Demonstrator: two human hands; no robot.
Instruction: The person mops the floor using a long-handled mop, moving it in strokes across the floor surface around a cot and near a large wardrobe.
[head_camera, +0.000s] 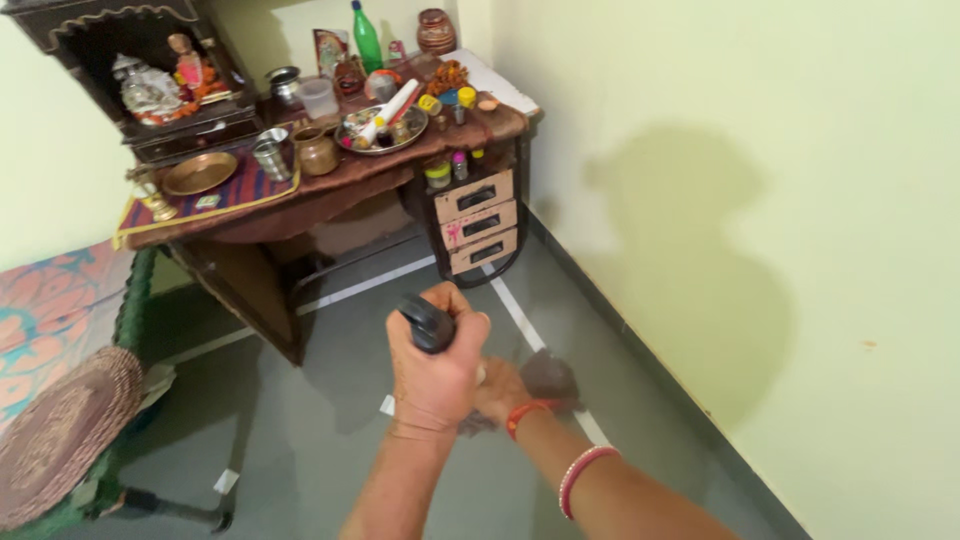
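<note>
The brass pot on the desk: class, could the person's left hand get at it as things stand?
Probably not without stepping closer. The left hand is wrapped round a dark handle, well short of the brass pot, with open floor between them. Nothing blocks the way.

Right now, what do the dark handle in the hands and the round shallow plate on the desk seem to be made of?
The dark handle, gripped by the left hand, looks like matte black plastic or rubber: dull, without glints. The round shallow plate seems brass, golden with a soft metallic sheen. The right hand is partly hidden.
</note>
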